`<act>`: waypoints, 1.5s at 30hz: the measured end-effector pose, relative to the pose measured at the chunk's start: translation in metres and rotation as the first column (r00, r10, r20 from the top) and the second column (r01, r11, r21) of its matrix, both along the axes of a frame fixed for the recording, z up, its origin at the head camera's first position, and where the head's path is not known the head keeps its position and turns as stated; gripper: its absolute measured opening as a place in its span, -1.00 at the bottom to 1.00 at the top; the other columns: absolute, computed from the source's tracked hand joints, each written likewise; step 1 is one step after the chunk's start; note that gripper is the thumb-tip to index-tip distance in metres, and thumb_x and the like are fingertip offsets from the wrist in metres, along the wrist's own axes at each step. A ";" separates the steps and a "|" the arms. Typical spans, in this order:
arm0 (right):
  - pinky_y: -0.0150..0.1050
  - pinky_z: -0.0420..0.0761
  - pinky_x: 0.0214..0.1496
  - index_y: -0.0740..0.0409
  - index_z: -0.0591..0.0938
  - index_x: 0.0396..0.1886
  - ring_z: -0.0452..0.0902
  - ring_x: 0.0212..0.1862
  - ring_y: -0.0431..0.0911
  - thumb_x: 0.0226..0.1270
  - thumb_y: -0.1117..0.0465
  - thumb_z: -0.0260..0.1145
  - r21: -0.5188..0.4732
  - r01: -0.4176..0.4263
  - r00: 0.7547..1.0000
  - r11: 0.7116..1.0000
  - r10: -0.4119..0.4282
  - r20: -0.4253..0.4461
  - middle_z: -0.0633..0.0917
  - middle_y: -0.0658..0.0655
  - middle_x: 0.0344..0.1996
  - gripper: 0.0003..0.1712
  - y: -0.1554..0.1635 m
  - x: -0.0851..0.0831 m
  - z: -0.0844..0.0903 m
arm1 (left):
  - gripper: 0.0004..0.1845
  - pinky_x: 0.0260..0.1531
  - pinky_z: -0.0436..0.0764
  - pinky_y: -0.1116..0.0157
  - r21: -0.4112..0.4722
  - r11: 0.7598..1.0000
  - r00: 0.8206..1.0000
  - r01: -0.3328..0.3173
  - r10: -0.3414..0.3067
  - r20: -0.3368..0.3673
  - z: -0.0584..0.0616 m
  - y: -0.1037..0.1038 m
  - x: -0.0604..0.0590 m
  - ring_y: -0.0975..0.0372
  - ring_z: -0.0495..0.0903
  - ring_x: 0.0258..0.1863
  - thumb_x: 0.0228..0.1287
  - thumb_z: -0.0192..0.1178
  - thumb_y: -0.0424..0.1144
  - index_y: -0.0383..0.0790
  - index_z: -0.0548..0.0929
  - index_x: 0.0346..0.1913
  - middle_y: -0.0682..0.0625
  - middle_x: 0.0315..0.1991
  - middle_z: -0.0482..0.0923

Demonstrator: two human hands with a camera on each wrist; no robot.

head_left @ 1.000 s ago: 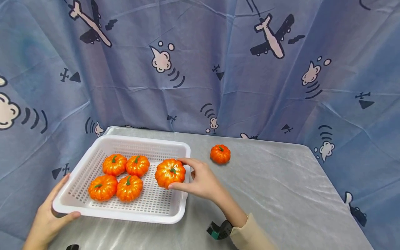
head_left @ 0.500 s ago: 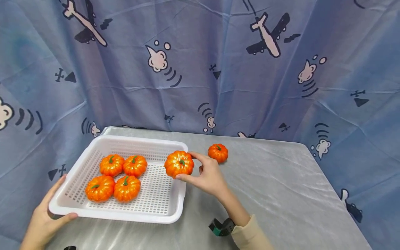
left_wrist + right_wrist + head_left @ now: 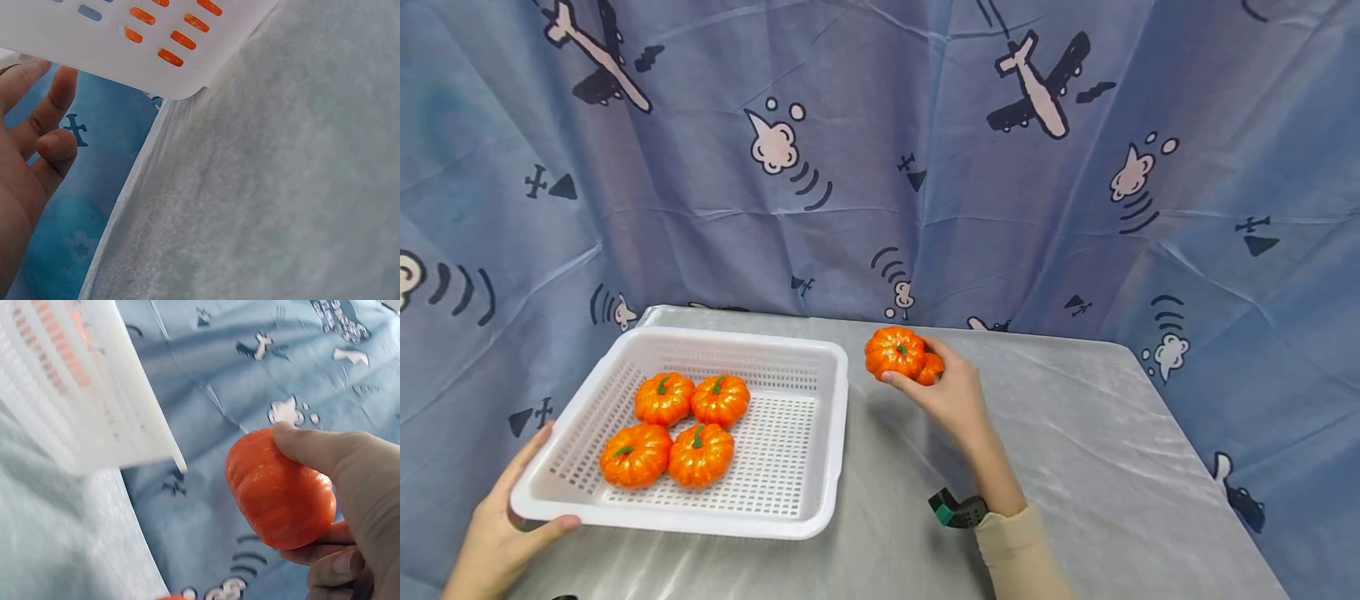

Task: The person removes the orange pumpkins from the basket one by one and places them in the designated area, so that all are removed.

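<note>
Orange toy pumpkin (image 3: 894, 352) in the right hand (image 3: 951, 396), pinched between thumb and fingers, held off the surface (image 3: 1075, 467) just right of the white basket (image 3: 831, 442). Fingers curl around it in the right wrist view (image 3: 279, 487). A second loose pumpkin (image 3: 931, 368) sits directly behind the held one, mostly hidden by it and by the fingers; contact between the two cannot be told.

Inside the basket, four pumpkins (image 3: 683, 427) clustered in its left half, two by two, touching or nearly so. The right half of the slotted floor shows bare.

Left hand (image 3: 501, 533) grips the basket's near-left corner, thumb over the rim, fingers underneath (image 3: 53, 109). That corner overhangs the surface edge in the left wrist view.

Blue cloth backdrop (image 3: 880, 167) with plane and cloud prints hangs behind the surface and down its left side. Dark wrist strap (image 3: 957, 510) sits at the cuff of a beige sleeve (image 3: 1022, 554).

Against one second ago: the held pumpkin was then inside the basket, at its right wall; half a second ago it was over the right rim. Now it is clear of the basket, up against the loose pumpkin. The left hand's hold on the corner is unchanged, and the four pumpkins keep their arrangement.
</note>
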State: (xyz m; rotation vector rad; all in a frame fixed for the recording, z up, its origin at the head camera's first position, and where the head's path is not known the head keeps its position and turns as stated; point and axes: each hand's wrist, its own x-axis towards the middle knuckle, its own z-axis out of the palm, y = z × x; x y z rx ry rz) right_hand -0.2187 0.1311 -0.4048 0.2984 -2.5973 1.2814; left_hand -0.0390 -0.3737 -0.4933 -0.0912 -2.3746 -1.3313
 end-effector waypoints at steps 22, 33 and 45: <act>0.26 0.52 0.33 0.31 0.52 0.45 0.53 0.29 0.28 0.23 -0.29 0.56 0.079 0.261 0.962 0.962 -0.266 0.066 0.62 0.37 0.31 0.02 0.088 -0.039 -0.035 | 0.33 0.10 0.33 0.70 0.010 1.000 1.000 0.007 -0.007 -0.019 0.001 0.001 0.001 0.64 0.36 0.26 -0.19 0.46 -0.79 -0.16 0.09 0.72 0.30 0.63 0.17; 0.23 0.48 0.40 0.37 0.53 0.42 0.51 0.33 0.30 0.27 -0.19 0.56 0.081 0.291 0.947 0.953 -0.299 0.119 0.62 0.43 0.28 -0.06 0.107 -0.048 -0.073 | 0.33 0.09 0.33 0.70 0.018 1.000 1.000 0.008 -0.007 -0.022 0.001 0.001 0.000 0.62 0.37 0.25 -0.19 0.47 -0.79 -0.17 0.10 0.72 0.27 0.63 0.18; 0.26 0.39 0.48 0.38 0.47 0.47 0.40 0.45 0.32 0.29 -0.29 0.50 0.119 0.215 0.941 0.969 -0.239 0.241 0.53 0.44 0.41 0.03 0.118 -0.054 -0.089 | 0.34 0.08 0.37 0.70 0.041 0.999 1.000 0.008 -0.007 -0.024 -0.002 -0.002 -0.001 0.59 0.45 0.22 -0.27 0.50 -0.78 -0.20 0.14 0.70 0.31 0.59 0.26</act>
